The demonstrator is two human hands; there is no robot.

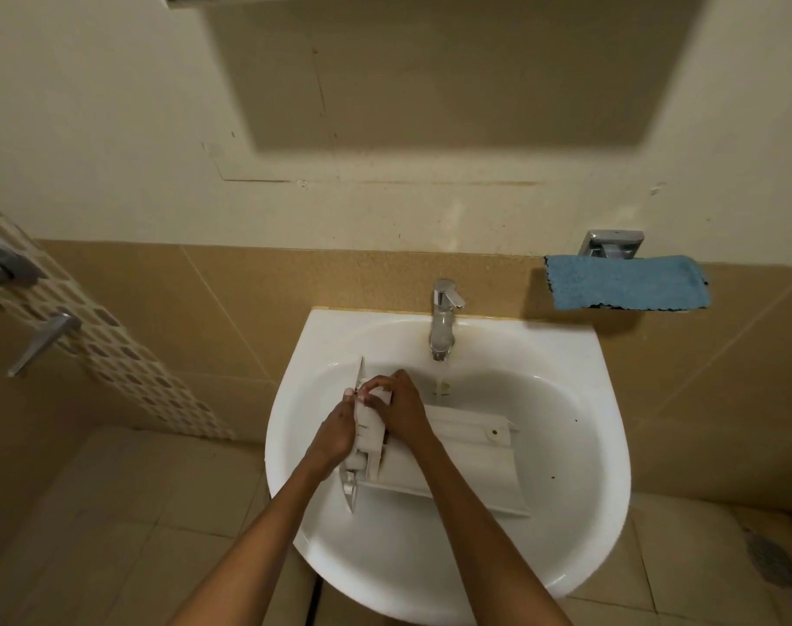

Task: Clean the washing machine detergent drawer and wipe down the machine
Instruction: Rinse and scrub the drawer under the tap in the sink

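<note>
1. The drawer (pixel 468 463) lies in the sink (pixel 611 399). Its long axis runs from the basin's left side toward the right rim, with the front panel on the left.
2. The left hand (pixel 335 429) and right hand (pixel 403 408) both curl round that panel end and grip it, fingertips almost meeting.
3. The tap (pixel 443 318) stands at the back rim, beyond the drawer. The right hand is nearer, so rinsing probably means shifting the drawer back and rightward.
4. A cloth (pixel 624 282) hangs beyond the sink's right rim.

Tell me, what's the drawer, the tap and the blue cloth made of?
Drawer: looks like white moulded plastic, matte, with thin ribs.
Tap: shiny metal, probably chrome, mirror glints.
Cloth: fluffy fabric, likely microfibre, nubbly pile.
</note>
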